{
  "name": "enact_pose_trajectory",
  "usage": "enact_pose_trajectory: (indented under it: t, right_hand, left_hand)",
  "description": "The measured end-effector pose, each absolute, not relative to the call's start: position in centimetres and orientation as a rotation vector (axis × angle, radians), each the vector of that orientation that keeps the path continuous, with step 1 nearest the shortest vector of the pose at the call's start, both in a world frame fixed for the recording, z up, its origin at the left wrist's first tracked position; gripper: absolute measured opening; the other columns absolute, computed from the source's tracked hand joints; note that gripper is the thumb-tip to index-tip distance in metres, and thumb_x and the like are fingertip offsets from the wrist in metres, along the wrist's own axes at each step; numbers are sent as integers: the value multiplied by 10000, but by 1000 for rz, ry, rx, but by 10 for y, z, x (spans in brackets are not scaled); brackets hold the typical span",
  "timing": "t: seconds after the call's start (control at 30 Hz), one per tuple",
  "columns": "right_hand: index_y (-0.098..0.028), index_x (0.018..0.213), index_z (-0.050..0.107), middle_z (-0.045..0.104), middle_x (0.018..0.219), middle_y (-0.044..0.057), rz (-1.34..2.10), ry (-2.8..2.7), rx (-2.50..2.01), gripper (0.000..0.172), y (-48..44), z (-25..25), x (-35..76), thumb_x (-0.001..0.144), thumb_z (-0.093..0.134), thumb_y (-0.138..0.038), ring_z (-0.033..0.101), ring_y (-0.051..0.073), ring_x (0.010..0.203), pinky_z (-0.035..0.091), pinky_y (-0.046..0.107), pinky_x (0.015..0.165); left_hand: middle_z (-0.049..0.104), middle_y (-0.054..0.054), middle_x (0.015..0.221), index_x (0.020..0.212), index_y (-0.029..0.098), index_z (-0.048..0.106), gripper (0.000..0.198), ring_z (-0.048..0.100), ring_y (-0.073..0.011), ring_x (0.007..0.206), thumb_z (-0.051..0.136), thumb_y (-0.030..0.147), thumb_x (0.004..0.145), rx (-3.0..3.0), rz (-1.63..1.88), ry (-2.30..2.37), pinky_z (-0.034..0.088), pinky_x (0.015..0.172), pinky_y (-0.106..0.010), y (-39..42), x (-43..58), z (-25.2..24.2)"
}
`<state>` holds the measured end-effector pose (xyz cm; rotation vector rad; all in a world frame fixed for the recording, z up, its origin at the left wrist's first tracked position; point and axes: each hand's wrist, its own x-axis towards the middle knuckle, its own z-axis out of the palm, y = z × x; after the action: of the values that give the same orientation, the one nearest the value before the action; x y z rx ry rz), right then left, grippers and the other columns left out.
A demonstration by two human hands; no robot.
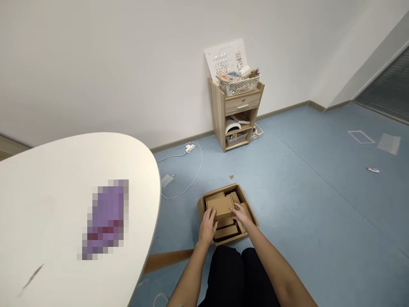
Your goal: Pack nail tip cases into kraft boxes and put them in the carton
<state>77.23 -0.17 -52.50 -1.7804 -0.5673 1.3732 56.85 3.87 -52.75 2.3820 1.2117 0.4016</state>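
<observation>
A small brown cardboard box (pixel 220 205) is held between my two hands, over a larger open carton (pixel 252 209) on the floor. My left hand (pixel 208 226) presses on its left side with the fingers curled along the edge. On the opposite side, my right hand (pixel 240 215) grips the right edge with thumb and fingers. Several similar small boxes lie inside the carton, among them one near its front (pixel 226 232). Whether the held box still rests on those beneath it, I cannot tell.
A white table (pixel 140 170) with a blurred purple item (pixel 107 217) stands at left. Against the wall is a wooden cabinet (pixel 217 115) bearing a white basket (pixel 239 87). A white cable (pixel 200 164) with a power strip (pixel 190 148) curves over the blue floor. A white frame (pixel 355 137) lies at right.
</observation>
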Motion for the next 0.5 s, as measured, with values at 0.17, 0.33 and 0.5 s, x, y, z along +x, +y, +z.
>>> enact_pose_trajectory:
  t: [0.17,0.33,0.5]
  right_hand:
    - [-228,1388,469,595,1327,102,1311,-737,-1761,558,40,-622,766,860,533,-398,594,243,1185,552,387,899]
    - [-203,1389,470,538,1387,109,860,-1158,-2058,543,51,-666,761,848,510,-226,466,247,1317,369,435,1116]
    - [-187,1343,525,472,1435,129,501,-1644,-2073,492,45,-666,754,866,428,-112,378,252,1360,330,446,1133]
  left_hand:
    - [528,-144,1375,1304,182,523,460,476,-263,1311,438,71,866,2390,337,1341,433,1068,-471,67,574,-630]
    - [502,-116,1428,1352,198,486,525,457,-242,1335,413,45,855,2493,299,1317,426,1084,-462,82,584,-679]
    - [496,-131,1436,1342,157,507,536,438,-225,1351,332,1,860,2555,251,1383,396,1108,-425,100,593,-685]
